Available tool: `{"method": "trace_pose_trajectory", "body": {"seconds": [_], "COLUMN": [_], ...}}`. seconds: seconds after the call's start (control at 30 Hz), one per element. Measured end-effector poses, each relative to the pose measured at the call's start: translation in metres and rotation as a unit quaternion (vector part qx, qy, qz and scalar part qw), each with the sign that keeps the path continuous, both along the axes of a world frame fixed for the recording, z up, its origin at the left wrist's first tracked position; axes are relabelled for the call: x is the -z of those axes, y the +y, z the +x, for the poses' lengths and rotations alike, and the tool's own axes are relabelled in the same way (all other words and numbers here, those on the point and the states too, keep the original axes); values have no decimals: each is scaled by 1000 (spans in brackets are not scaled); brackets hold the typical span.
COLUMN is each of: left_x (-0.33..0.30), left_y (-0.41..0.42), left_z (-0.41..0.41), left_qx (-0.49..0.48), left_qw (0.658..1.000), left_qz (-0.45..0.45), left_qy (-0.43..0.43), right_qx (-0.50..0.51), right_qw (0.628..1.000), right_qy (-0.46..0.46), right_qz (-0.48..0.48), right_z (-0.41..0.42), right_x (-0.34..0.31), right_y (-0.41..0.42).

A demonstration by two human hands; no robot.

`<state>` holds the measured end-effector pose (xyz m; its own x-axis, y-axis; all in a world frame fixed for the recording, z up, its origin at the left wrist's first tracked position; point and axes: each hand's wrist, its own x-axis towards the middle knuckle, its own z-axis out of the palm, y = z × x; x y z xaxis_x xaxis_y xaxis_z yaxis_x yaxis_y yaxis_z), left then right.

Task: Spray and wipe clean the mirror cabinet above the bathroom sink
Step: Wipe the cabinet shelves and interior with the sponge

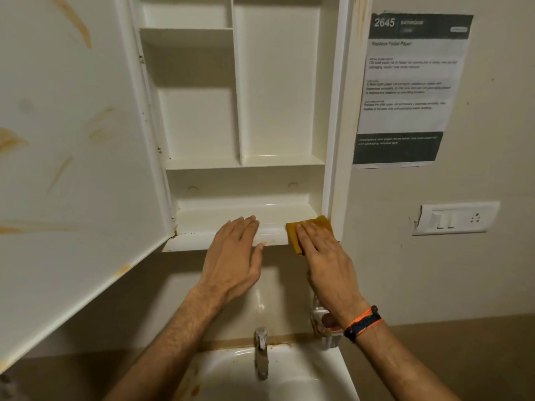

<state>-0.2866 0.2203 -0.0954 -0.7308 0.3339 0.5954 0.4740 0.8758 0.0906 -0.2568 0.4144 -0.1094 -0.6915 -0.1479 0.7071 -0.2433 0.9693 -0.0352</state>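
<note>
Mustard-yellow folded cleaning cloth (311, 227) lies at the right end of the lowest shelf of the white moulded-plastic mirror cabinet (278, 82), draped over the front lip so that one corner hangs below the edge. It reads as soft, thin and light: it should conform to the shelf under flat pressure and needs no pinch, though it could slide or bunch on the smooth plastic if pressed unevenly. Best control is judged to come from a flat palm over its middle, with the fingertips steering the leading edge into the shelf corner.

Right hand (324, 256) rests palm-down on the cloth, fingers straight and close together, pressing it against the shelf lip; nothing is gripped. An orange-and-dark braided wristband (363, 322) sits on this wrist.

Left hand (234, 253) lies flat on the same shelf lip, just left of the cloth and not touching it, fingers extended and together, thumb tucked below the edge. It appears to brace the body or the cabinet.

Both forearms reach up and forward over the white ceramic sink (324, 371) and its chrome tap (261, 351).

The cabinet door (72, 169) stands swung open to the left; its inner face carries orange-brown streaks, so wiping there appears outstanding. A clear spray bottle (321, 316) is partly hidden behind the right wrist.
</note>
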Motion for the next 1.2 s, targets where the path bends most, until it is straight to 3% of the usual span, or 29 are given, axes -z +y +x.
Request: {"method": "trace_pose_trajectory", "body": {"seconds": [0.23,0.37,1.03,1.1,1.2], "left_x": [-1,-2,2,3,3], "left_y": [3,0,2,3,2], "left_z": [3,4,3,3,2], "left_qx": [-1,5,8,9,9], "left_qw": [1000,999,998,998,998], "left_qz": [21,27,52,54,52], "left_qy": [-18,-22,-33,-31,-30], "right_qx": [94,129,26,-6,-39], "right_qw": [994,990,996,992,944], "right_qy": [-55,-60,-49,-36,12], "right_qz": [31,-2,-72,-123,-326], "right_z": [-3,-12,-5,0,11], "right_x": [-12,-25,-10,-11,-11], "right_y": [-5,-18,2,5,21]}}
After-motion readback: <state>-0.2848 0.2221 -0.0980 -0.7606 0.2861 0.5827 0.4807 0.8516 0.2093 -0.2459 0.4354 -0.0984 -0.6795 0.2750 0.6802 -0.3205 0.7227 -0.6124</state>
